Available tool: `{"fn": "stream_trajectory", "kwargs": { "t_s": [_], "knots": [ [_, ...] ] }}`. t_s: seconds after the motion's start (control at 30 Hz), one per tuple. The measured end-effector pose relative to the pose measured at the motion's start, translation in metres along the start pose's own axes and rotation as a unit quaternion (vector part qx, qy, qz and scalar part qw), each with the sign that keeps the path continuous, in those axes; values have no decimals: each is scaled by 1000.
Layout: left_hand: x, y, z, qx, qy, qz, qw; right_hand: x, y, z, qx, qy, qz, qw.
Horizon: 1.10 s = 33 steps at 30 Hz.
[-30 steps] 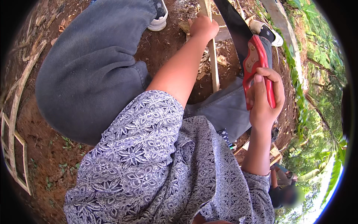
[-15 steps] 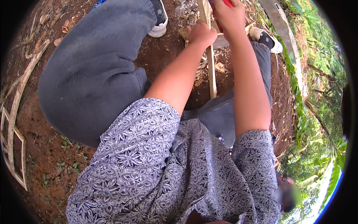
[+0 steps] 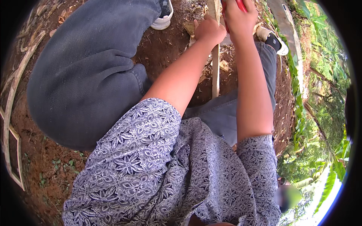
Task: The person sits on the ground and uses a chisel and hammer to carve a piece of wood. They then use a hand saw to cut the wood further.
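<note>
A narrow, pale wooden strip [image 3: 215,73] runs up the upper middle, between my legs. My left hand [image 3: 211,30] is closed around it, knuckles up, with the thumb raised. Just to the right, my right hand [image 3: 240,22] grips a red-handled tool [image 3: 241,5]. Part of the red shows beside my fingers on the strip's side. The tool's working end lies hidden or beyond the upper edge, so its kind cannot be made out. Both forearms reach forward from patterned short sleeves.
Brown soil with dry leaves and wood scraps [image 3: 224,66] lies around my legs and white-soled shoes [image 3: 162,20]. A bent wooden frame [image 3: 17,150] rests at the far left. A long board [image 3: 286,26] and green plants stand at right; another person [image 3: 284,196] is at lower right.
The view has shifted slightly. Both hands appear a little farther right, my left one slightly higher, still on the strip. My right hand keeps its grip on the red-handled tool.
</note>
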<state>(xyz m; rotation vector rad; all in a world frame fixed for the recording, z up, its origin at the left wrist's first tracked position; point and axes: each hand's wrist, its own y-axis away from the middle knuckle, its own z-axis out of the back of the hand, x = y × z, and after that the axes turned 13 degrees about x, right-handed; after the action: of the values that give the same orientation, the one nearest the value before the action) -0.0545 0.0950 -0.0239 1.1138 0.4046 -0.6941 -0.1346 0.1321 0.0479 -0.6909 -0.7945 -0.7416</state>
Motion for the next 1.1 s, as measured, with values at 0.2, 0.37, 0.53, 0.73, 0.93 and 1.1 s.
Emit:
{"fn": "stream_trajectory", "kwargs": {
  "t_s": [0.2, 0.37, 0.53, 0.73, 0.93, 1.1],
  "knots": [
    [3, -8, -3, -5, 16, -28, 999, -24, -88, -29, 79, -206, -198, 955],
    [19, -18, -5, -49, 1, -18, 999, 79, 35, 42, 67, -145, -154, 975],
    [10, -16, -3, -49, 5, -22, 999, 178, 138, 137, 68, -160, -300, 938],
    [12, 0, 2, -25, 1, -3, 1000, 83, 81, 61, 64, -96, -130, 985],
    [5, -8, -3, -2, 19, -27, 999, -29, -99, -41, 66, -157, -135, 976],
    [13, -4, 12, 1, 42, -10, 999, 3, -48, -30, 87, -190, -103, 973]
  ]
}}
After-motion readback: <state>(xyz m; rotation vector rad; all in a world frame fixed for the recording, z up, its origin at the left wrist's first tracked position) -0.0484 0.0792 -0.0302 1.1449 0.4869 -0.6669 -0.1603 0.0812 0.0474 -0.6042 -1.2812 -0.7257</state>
